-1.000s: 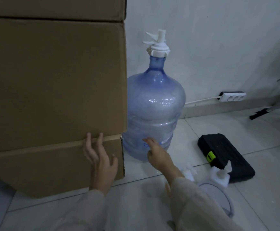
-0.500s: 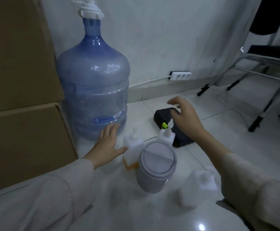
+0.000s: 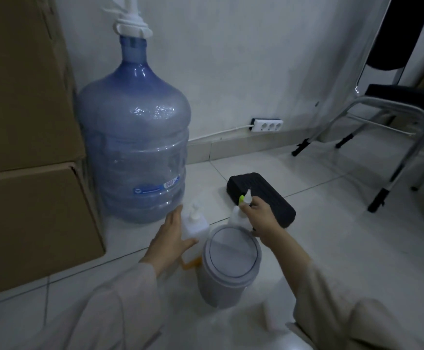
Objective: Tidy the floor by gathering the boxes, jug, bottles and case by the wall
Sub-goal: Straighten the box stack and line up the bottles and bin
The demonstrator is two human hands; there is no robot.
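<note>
Where hands reach: grey bin (image 3: 227, 263) between.

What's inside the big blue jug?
The blue jug looks mostly empty: you can see through its clear walls, with droplets under the shoulder. A white cap covers the neck. The very bottom is too dim to tell if any water is left.
</note>
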